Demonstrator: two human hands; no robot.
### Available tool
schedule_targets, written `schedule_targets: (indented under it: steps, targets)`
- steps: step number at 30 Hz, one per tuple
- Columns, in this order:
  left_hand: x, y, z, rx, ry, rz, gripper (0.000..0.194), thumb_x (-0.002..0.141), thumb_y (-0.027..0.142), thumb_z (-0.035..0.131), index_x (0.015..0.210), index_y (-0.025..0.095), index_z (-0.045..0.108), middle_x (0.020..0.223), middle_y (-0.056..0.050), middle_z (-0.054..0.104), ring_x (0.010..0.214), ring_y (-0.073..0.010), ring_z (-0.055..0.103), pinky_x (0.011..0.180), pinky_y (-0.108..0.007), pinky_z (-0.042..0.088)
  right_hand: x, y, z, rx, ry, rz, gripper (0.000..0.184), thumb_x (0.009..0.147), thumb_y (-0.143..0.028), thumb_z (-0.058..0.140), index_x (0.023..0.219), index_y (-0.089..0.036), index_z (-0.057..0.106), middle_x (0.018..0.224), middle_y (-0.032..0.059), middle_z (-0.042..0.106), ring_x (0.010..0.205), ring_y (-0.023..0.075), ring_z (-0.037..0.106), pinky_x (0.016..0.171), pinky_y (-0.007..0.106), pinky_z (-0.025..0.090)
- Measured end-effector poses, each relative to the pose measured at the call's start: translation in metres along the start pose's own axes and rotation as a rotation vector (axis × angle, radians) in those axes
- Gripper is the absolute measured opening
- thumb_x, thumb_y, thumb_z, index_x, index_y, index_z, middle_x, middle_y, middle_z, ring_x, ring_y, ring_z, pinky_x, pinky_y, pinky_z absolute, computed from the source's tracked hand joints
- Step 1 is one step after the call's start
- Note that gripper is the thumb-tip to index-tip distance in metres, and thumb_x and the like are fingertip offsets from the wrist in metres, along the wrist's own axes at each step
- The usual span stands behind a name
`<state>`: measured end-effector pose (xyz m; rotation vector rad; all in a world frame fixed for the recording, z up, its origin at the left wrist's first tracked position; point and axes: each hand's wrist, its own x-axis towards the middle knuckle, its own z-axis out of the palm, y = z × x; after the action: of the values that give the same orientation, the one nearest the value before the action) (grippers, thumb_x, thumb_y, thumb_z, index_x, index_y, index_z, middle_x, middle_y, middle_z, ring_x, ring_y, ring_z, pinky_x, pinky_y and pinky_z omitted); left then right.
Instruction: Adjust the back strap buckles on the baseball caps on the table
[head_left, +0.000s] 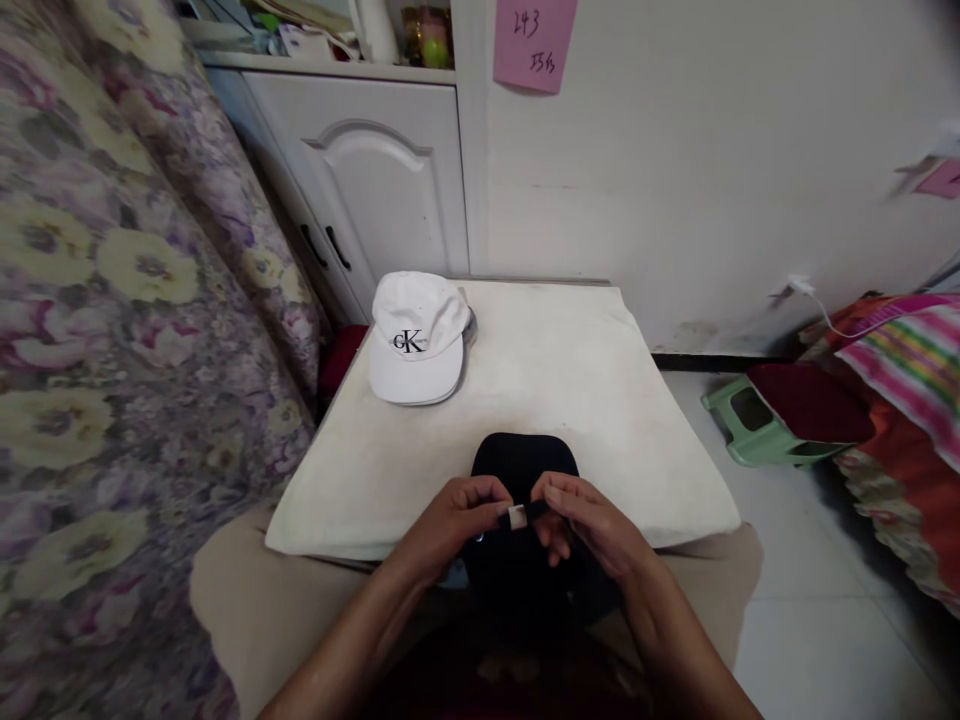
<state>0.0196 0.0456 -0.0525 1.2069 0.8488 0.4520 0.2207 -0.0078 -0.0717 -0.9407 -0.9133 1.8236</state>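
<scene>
A black cap (525, 458) rests at the near edge of the table, its brim on the tabletop and its crown toward my lap. My left hand (469, 515) pinches one side of the cap's dark back strap, beside a small pale metal buckle (517, 516). On the other side, my right hand (581, 515) grips the strap between thumb and forefinger, with its other fingers curled below. The strap runs between both hands above the crown. At the table's far left lies a white cap (418, 335) with black letters, its brim toward me.
The cream-covered table (555, 350) stands against the wall and a white cabinet (375, 180). A flowered curtain (150, 400) hangs close on the left. On the right are a green stool (772, 420) with a dark red top and a striped cloth (915, 350).
</scene>
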Motion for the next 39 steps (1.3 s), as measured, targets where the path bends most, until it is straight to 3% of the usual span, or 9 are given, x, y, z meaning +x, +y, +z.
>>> schedule_targets:
  steps: [8,14,17,22,27,39]
  targets:
    - [-0.002,0.001,0.006,0.04,-0.006,0.011,0.029,0.074,0.042,0.072,0.068,0.015,0.062,0.059,0.003,0.052,0.057,-0.0104,0.04,0.054,-0.023,0.027,-0.001,0.007,0.005,-0.025,-0.037,0.015,0.022,0.08,-0.033,0.074,0.081,-0.016,0.06,0.056,-0.004,0.063,0.036,0.0045,0.044,0.039,0.015,0.04]
    - [-0.005,0.006,0.011,0.023,0.05,-0.042,0.026,0.074,0.04,0.071,0.069,0.016,0.062,0.061,0.002,0.054,0.056,-0.0112,0.043,0.053,-0.023,0.03,-0.007,0.009,0.004,0.057,-0.021,0.008,0.033,0.086,-0.05,0.066,0.083,-0.018,0.058,0.06,-0.0013,0.064,0.039,0.0071,0.045,0.044,0.022,0.05]
    - [-0.006,0.008,0.01,0.032,0.052,-0.033,0.026,0.074,0.039,0.071,0.067,0.016,0.061,0.059,0.003,0.053,0.055,-0.0105,0.041,0.051,-0.022,0.029,-0.011,0.01,0.001,0.096,-0.057,0.024,0.031,0.088,-0.049,0.063,0.084,-0.018,0.059,0.061,-0.0007,0.063,0.04,0.0072,0.043,0.046,0.024,0.053]
    - [-0.006,0.008,0.009,0.048,0.032,-0.025,0.022,0.073,0.035,0.071,0.067,0.016,0.062,0.058,0.004,0.051,0.054,-0.0095,0.039,0.05,-0.022,0.027,-0.012,0.009,-0.002,0.072,-0.063,0.017,0.024,0.08,-0.036,0.074,0.081,-0.017,0.059,0.056,-0.0045,0.058,0.038,0.0037,0.031,0.039,0.017,0.04]
    - [-0.005,0.008,0.01,0.096,-0.006,-0.053,0.022,0.071,0.033,0.075,0.066,0.015,0.062,0.056,0.005,0.05,0.053,-0.0091,0.039,0.05,-0.022,0.026,-0.01,0.005,-0.003,-0.09,-0.044,0.014,0.024,0.081,-0.037,0.074,0.08,-0.016,0.061,0.049,-0.0083,0.049,0.038,0.0037,0.031,0.037,0.016,0.028]
    - [-0.005,0.01,0.013,0.102,-0.043,-0.087,0.023,0.071,0.033,0.074,0.064,0.016,0.06,0.056,0.005,0.05,0.052,-0.0086,0.04,0.049,-0.021,0.029,-0.013,0.002,-0.008,-0.175,-0.081,0.022,0.026,0.085,-0.041,0.071,0.083,-0.016,0.063,0.057,-0.0053,0.055,0.044,0.0055,0.04,0.041,0.018,0.029]
